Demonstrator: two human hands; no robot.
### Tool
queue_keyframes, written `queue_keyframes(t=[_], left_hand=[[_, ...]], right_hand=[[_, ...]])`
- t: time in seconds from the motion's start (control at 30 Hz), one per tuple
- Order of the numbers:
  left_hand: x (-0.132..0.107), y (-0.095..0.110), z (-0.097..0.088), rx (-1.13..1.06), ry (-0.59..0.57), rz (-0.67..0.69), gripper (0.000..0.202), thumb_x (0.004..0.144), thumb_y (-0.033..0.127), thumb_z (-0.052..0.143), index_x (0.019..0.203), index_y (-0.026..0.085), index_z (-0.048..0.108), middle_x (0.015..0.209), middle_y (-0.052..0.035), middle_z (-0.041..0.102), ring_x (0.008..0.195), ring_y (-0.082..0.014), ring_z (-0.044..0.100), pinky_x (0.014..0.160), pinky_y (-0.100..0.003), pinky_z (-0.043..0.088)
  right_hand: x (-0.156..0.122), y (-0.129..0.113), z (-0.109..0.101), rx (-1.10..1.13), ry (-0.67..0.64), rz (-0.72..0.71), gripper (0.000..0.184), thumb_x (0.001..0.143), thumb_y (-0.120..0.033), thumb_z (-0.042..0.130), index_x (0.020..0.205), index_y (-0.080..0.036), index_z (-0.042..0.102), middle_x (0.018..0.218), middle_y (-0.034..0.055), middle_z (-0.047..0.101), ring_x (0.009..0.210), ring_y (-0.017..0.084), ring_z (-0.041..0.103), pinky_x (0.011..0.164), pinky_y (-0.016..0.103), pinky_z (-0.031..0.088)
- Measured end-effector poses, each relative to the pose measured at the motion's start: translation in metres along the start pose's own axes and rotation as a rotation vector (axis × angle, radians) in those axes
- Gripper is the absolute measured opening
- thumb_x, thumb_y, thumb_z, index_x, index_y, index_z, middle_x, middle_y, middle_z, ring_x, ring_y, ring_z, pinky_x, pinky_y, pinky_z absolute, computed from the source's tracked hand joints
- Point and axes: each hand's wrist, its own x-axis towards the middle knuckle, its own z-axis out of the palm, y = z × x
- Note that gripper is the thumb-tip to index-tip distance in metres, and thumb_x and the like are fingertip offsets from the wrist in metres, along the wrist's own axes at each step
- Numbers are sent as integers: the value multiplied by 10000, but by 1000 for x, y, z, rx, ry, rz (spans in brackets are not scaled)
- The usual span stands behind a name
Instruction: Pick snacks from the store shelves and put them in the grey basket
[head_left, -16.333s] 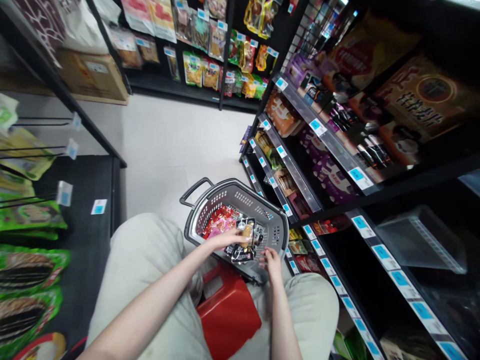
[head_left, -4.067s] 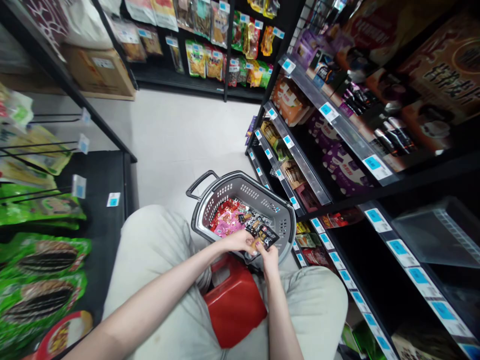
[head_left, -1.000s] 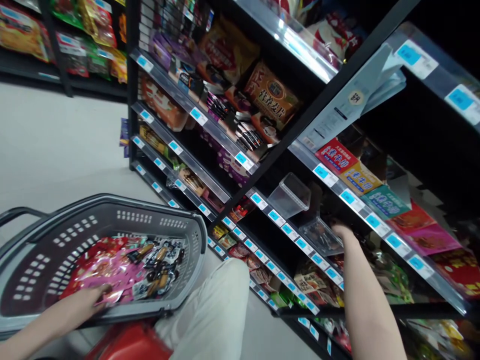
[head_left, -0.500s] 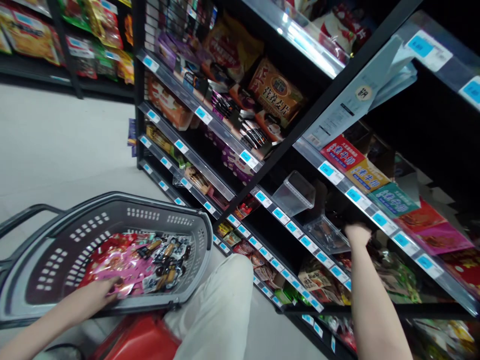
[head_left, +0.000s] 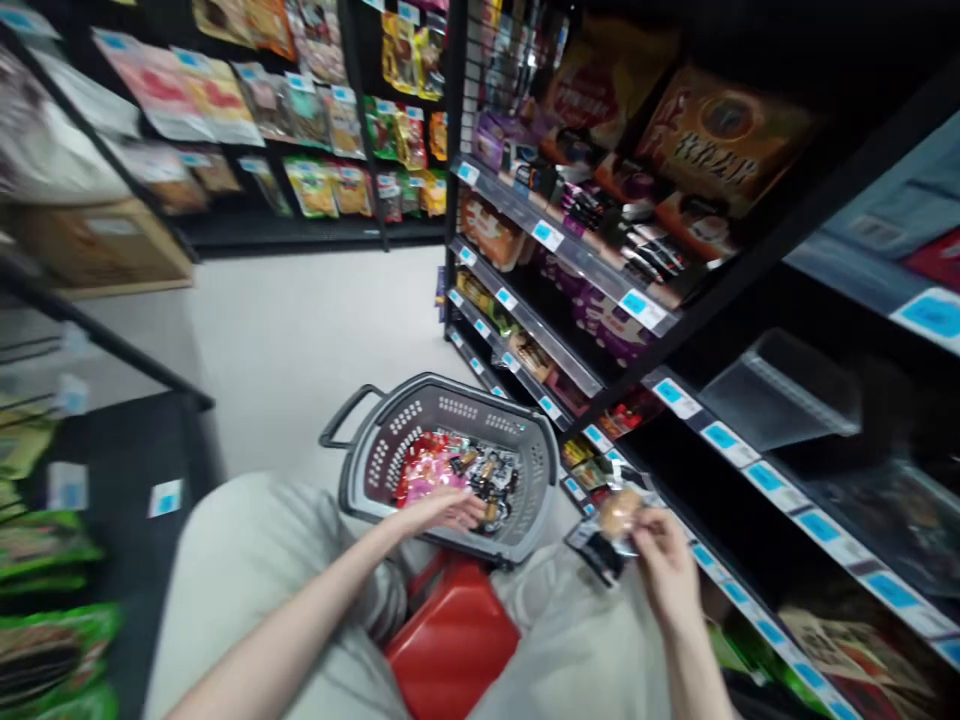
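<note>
– While we're on the head view: grip state?
– Right hand [head_left: 666, 555] pinches a packet [head_left: 600, 555] by its edge, thumb and fingers drawn together on it. Left hand [head_left: 448, 508] has fingers loosely stretched over the near side of the basket [head_left: 360, 488]; I see nothing held.
– Packet location?
– Right of the basket, apart from it, in front of the right trouser leg [head_left: 589, 660] and low shelf [head_left: 703, 422].
– Handling tips?
– My call: hold by the edge and don't squeeze the round tan piece [head_left: 621, 512] inside; the wrapper looks slick. A hand near the rim could steady the basket.
– Unclear bits?
– Packet print's blurred. Can't tell whether the left hand touches the pink packets [head_left: 426, 476] or just hovers. Clear tub [head_left: 784, 390] sits in gloom; shelf runs off frame.
</note>
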Motion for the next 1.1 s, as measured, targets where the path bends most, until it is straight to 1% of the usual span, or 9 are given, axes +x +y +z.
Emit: queue_keyframes(t=[0.13,0.23,0.47,0.6,0.7,0.8,0.97,1.03,1.1], left_hand=[[-12,1,6,-189,-157,51,750,603,645,536,1096,80,541,1069,-205,583,944,-273,578,806,-413,451],[-15,1,12,-234,-197,65,667,549,522,675,1055,100,567,947,-155,627,869,-261,600,764,-409,464],[0,-5,28,-133,27,158,388,564,375,711,829,102,637,742,-13,625,688,-121,547,694,-242,425],[5,-7,28,-12,99,193,376,579,355,693,827,77,645,712,-21,628,665,-143,543,660,-259,430],[5,-7,25,113,212,271,347,576,280,697,876,112,658,819,-39,651,787,-189,551,763,-311,425],[0,-5,23,222,314,372,303,618,162,652,919,202,667,996,-42,639,1067,-226,449,962,-376,305],[-9,1,25,585,483,662,326,715,96,535,943,297,653,1261,-13,481,1249,-215,242,1034,-465,173],[-7,2,26,443,594,616,461,686,67,528,1070,316,583,1385,9,304,1287,-212,154,1058,-450,118],[-3,2,24,150,609,461,603,663,76,516,1221,293,445,1405,-26,249,1278,-214,196,1056,-433,146]], right_hand=[[-12,27,103,215,-344,121,157,710,-335,566,753,-204,491,699,-7,503,645,139,487,600,245,398],[-15,42,136,227,-438,138,126,737,-304,533,751,-198,465,707,-10,484,662,140,475,619,246,380],[-20,61,143,230,-574,170,206,724,-288,571,742,-195,388,694,-35,412,641,108,435,608,226,362],[-13,70,139,358,-532,375,379,644,-424,647,719,-204,347,653,-47,465,596,100,477,590,227,388],[-13,71,137,424,-553,618,401,673,-543,574,735,-202,372,623,-27,525,536,112,516,530,239,405],[-20,64,138,437,-714,756,419,719,-567,508,823,-162,477,616,27,569,487,140,541,484,273,425],[-30,55,144,481,-880,678,406,625,-363,693,934,-133,564,766,38,609,599,134,563,514,263,474],[-30,58,147,451,-870,629,429,599,-324,716,951,-131,568,764,29,609,602,126,554,515,256,477],[-29,65,149,422,-843,599,457,577,-322,729,957,-132,560,754,25,610,600,125,554,532,261,481]])
